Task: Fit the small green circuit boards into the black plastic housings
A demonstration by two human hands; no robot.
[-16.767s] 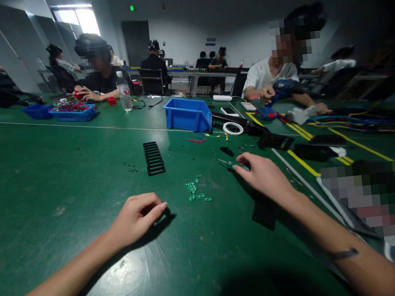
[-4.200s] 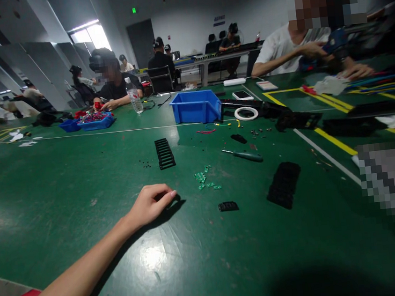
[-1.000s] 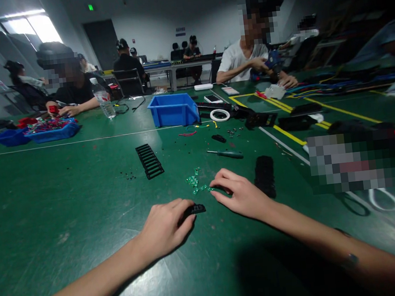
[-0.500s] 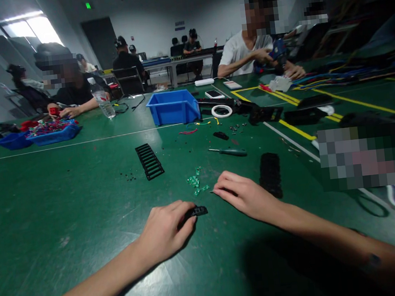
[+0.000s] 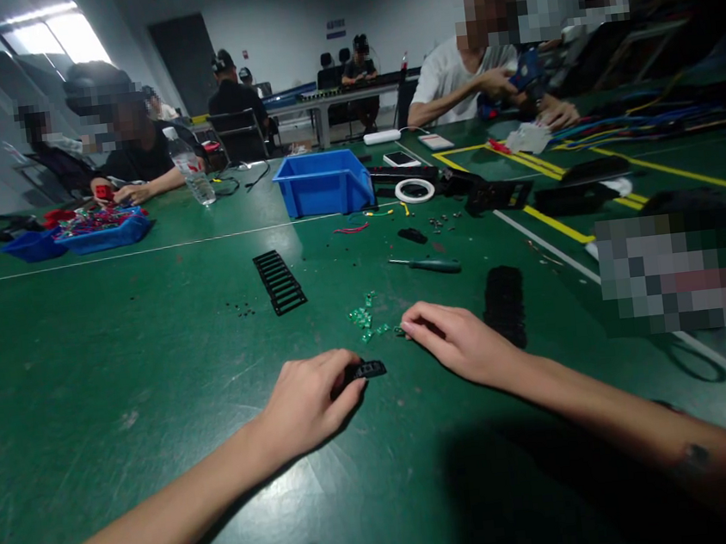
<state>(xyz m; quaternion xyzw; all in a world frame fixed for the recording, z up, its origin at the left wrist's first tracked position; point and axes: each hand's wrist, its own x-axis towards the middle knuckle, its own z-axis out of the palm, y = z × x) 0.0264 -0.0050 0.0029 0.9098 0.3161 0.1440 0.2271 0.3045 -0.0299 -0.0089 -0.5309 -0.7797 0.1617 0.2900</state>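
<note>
My left hand (image 5: pixel 320 393) pinches one end of a small black plastic part (image 5: pixel 373 368) low over the green table. The other end sticks out to the right of the fingertips and shows recesses along its top. My right hand (image 5: pixel 451 336) is closed in a pinch, with a tiny dark piece (image 5: pixel 399 331) at the fingertips, too small to name. Just left of it lies a loose cluster of small green circuit boards (image 5: pixel 361 317). Behind them rests a screwdriver (image 5: pixel 431 265) with a dark green handle. A black slotted frame (image 5: pixel 279 282) lies farther left.
Black parts (image 5: pixel 504 305) lie in a stack beside my right wrist. Tiny screws (image 5: pixel 445 223) and another black part (image 5: pixel 412 235) are farther back. Beyond stand a blue bin (image 5: pixel 324 185) and a white ring (image 5: pixel 415 190). Co-workers sit across the table, one holding a blue power tool (image 5: pixel 525 82).
My right hand has shifted slightly, its fingers drawn closer together around the tiny piece. My left hand still grips the black part. The whole view has tilted a little.
</note>
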